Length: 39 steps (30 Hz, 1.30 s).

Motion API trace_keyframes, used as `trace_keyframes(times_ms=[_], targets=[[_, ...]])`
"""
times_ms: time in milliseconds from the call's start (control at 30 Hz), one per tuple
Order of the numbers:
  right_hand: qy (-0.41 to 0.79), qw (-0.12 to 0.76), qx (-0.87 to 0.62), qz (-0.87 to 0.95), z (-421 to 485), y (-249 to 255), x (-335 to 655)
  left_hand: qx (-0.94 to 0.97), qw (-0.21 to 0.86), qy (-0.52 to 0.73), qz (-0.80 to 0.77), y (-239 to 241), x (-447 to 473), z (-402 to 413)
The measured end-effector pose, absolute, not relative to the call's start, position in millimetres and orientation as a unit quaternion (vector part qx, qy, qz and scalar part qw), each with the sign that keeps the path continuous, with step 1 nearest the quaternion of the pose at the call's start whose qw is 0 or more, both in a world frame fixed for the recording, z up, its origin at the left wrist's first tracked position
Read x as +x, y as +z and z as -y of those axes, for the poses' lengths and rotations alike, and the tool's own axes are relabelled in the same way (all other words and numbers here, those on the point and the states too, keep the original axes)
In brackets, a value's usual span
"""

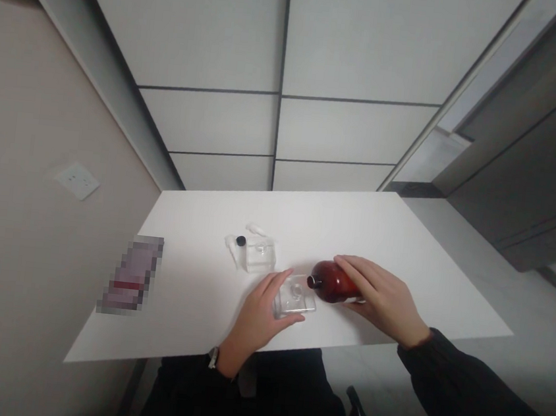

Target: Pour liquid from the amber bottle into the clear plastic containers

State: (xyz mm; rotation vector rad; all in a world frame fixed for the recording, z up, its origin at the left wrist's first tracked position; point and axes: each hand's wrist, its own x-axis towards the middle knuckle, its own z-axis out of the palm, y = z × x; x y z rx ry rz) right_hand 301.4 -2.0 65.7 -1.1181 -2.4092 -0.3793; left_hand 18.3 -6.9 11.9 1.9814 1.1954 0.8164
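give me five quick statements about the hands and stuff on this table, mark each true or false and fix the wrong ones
1. The right hand holds a reddish-brown bottle. True.
2. The bottle stands upright. False: it is tilted, mouth toward the picture's left.
3. A round black cap is beside the farther clear container. True.
4. The left hand grasps that cap. False: its fingers are around the nearer clear container.
5. A wristband is on the left wrist. True.
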Motion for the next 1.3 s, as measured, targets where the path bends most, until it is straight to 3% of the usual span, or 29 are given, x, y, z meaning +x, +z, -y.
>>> trace_keyframes(times_ms=[1300], targets=[[-0.186, 0.166, -0.357, 0.9, -6, 87, 303, 0.762, 0.293, 0.34, -0.467, 14, 19, 7]])
